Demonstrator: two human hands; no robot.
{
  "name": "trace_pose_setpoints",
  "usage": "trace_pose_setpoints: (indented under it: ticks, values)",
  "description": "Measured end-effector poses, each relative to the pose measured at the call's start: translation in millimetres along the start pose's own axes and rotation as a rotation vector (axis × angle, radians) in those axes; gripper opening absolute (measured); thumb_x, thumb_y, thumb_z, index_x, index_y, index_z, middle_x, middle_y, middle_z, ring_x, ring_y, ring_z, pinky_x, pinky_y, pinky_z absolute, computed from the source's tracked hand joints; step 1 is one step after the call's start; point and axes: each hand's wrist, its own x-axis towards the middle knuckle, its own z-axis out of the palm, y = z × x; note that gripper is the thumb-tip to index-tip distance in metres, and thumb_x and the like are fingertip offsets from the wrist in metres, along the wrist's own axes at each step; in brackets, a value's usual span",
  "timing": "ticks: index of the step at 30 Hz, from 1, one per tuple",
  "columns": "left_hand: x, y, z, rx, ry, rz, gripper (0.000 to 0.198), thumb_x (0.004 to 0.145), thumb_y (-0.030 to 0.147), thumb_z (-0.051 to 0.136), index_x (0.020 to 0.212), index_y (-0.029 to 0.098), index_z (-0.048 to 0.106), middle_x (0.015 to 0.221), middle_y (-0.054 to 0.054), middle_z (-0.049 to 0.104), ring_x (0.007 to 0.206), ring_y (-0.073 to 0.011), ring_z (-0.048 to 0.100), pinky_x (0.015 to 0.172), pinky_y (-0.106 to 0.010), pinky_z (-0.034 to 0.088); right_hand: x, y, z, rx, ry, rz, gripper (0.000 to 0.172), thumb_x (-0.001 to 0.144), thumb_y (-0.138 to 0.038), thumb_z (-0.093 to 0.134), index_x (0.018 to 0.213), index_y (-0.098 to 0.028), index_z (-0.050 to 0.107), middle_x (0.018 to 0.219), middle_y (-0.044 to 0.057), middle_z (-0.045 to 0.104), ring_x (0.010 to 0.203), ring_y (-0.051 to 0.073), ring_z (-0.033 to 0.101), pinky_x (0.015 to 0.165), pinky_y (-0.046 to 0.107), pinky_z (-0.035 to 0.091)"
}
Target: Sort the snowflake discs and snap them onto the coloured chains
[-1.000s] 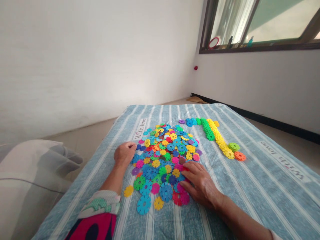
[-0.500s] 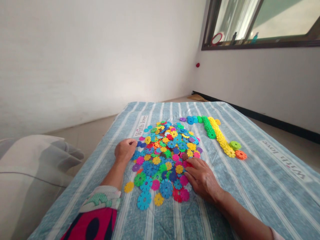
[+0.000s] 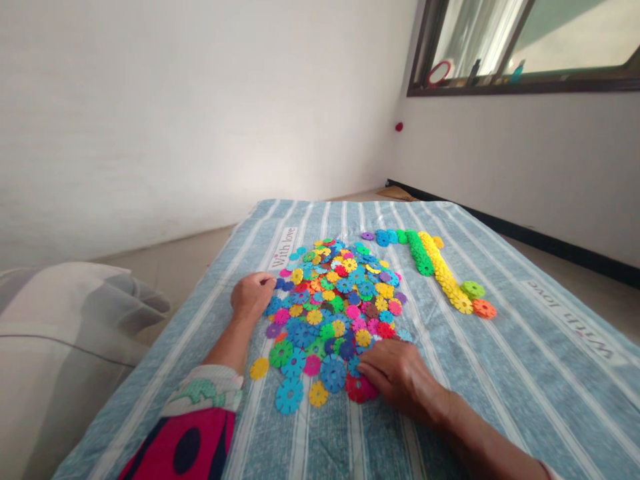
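Observation:
A heap of flat, notched plastic discs (image 3: 334, 300) in many colours lies spread on a blue striped cloth (image 3: 500, 373). My left hand (image 3: 251, 295) rests at the heap's left edge, fingers curled inward, knuckles up. My right hand (image 3: 397, 377) lies at the heap's near right edge with its fingertips pressed on a red and pink disc (image 3: 361, 389). A joined chain of discs (image 3: 434, 269), purple and blue through green to yellow, with a green and an orange one at its end, runs beyond the heap on the right.
The cloth covers a low bed or mat that ends near a white wall. A grey cushion (image 3: 60, 347) sits at the left. A window sill (image 3: 500, 83) with small items is high on the right. Bare floor surrounds the mat.
My right hand has slid back toward me, from the heap's right side to its near edge. My left hand has stayed at the left edge. The camera has tilted slightly.

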Motion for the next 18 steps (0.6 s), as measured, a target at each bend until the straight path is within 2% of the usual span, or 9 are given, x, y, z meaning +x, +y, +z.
trace_pose_setpoints:
  ticks: [10, 18]
  values:
    - [-1, 3, -0.9, -0.001, 0.011, -0.019, 0.031, 0.077, 0.035, 0.053, 0.096, 0.023, 0.076, 0.104, -0.004, 0.075, 0.091, -0.0235, 0.067, 0.075, -0.029, 0.048, 3, 4, 3, -0.055, -0.089, 0.044, 0.040, 0.101, -0.035, 0.036, 0.071, -0.020, 0.059, 0.065, 0.001, 0.065, 0.061, 0.012, 0.056, 0.060, 0.026, 0.031]
    - [-1, 2, -0.5, -0.002, 0.013, -0.016, 0.031, 0.077, 0.035, 0.053, 0.095, 0.024, 0.076, 0.103, -0.004, 0.075, 0.091, -0.0238, 0.067, 0.075, -0.029, 0.048, 7, -3, -12, -0.031, -0.251, 0.115, 0.027, 0.090, -0.044, 0.056, 0.074, -0.022, 0.057, 0.068, -0.002, 0.067, 0.062, 0.013, 0.059, 0.058, 0.025, 0.029]
